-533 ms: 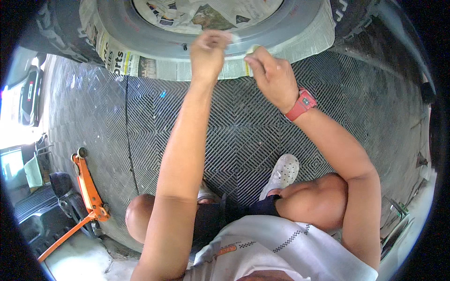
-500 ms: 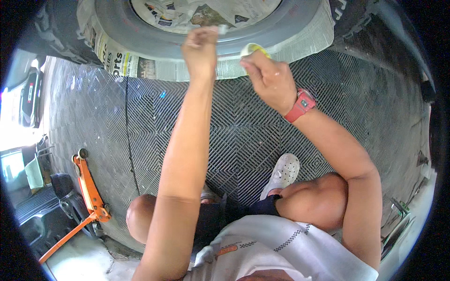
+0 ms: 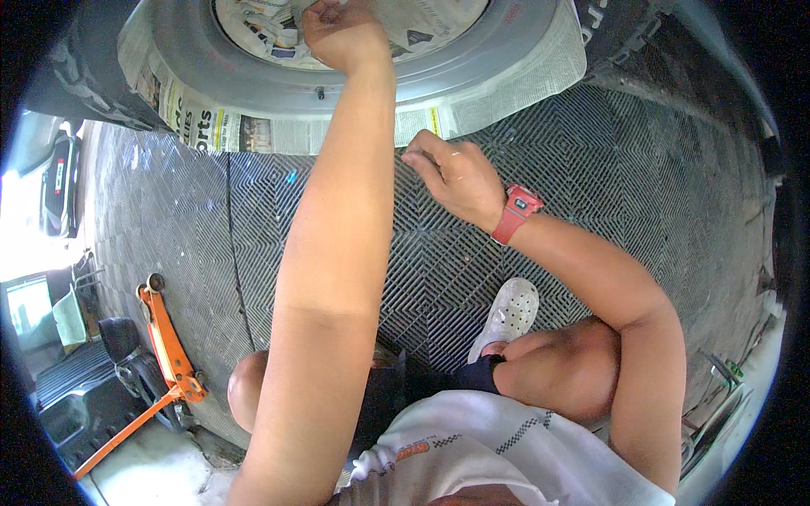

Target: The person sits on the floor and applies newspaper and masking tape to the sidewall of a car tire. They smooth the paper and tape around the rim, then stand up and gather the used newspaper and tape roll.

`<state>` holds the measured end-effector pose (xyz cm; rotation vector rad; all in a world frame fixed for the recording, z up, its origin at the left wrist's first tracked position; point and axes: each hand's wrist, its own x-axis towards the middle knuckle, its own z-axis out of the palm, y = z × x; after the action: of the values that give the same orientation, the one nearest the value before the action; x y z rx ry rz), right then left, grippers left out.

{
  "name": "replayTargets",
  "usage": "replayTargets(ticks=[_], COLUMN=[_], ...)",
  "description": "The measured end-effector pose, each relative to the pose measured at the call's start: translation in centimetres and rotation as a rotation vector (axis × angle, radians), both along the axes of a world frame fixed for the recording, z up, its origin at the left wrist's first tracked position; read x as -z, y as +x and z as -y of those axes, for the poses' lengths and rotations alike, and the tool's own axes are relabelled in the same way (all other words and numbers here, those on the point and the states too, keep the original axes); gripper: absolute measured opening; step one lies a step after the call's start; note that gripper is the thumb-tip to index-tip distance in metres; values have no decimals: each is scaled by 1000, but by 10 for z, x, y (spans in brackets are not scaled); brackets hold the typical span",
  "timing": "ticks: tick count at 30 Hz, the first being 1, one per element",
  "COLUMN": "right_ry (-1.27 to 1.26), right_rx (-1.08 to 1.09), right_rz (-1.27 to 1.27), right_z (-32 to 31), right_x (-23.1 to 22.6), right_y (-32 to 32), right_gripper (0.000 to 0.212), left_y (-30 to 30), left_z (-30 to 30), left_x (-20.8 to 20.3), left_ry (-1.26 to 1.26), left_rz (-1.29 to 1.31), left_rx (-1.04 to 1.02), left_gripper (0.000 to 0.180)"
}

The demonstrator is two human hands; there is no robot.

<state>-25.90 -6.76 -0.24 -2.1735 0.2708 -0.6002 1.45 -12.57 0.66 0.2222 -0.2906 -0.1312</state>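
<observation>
Up at twelve o'clock, the left hand [image 3: 342, 34] reaches onto the newspaper [image 3: 278, 29] covering the middle of the wheel [image 3: 472, 59]; its fingers curl down onto the sheet, though whether they pinch it I cannot tell. More newspaper is tucked round the tyre [image 3: 76, 76] at eleven and one o'clock. The right hand [image 3: 451, 173], with a red watch [image 3: 516, 212] at its wrist, hovers just below the wheel near the centre, fingers loosely bent and holding nothing visible, above the grey grid floor [image 3: 641, 185]. A white shoe [image 3: 506, 314] sits at five o'clock. An orange jack [image 3: 164, 337] lies at eight o'clock.
</observation>
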Motion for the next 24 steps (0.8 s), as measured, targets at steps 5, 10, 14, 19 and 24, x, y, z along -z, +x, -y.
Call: replayTargets(ticks=[5, 10, 14, 19, 24], right_ry=[25, 24, 6, -15, -19], right_rx=[-10, -20, -17, -3, -11], right_rz=[-9, -7, -26, -47, -46], right_z=[1, 1, 1, 2, 1], right_x=[4, 8, 11, 14, 16], right_y=[-3, -3, -3, -4, -4], right_gripper=[15, 19, 20, 20, 20], left_y=[-13, -38, -46, -14, 10], left_z=[-4, -21, -34, -46, -61], left_x=[-17, -48, -54, -44, -40], left_ry=[1258, 1494, 1604, 1767, 1440], left_rz=[250, 294, 320, 539, 697], left_rx=[-776, -840, -759, -854, -843], left_gripper=[34, 40, 36, 44, 43])
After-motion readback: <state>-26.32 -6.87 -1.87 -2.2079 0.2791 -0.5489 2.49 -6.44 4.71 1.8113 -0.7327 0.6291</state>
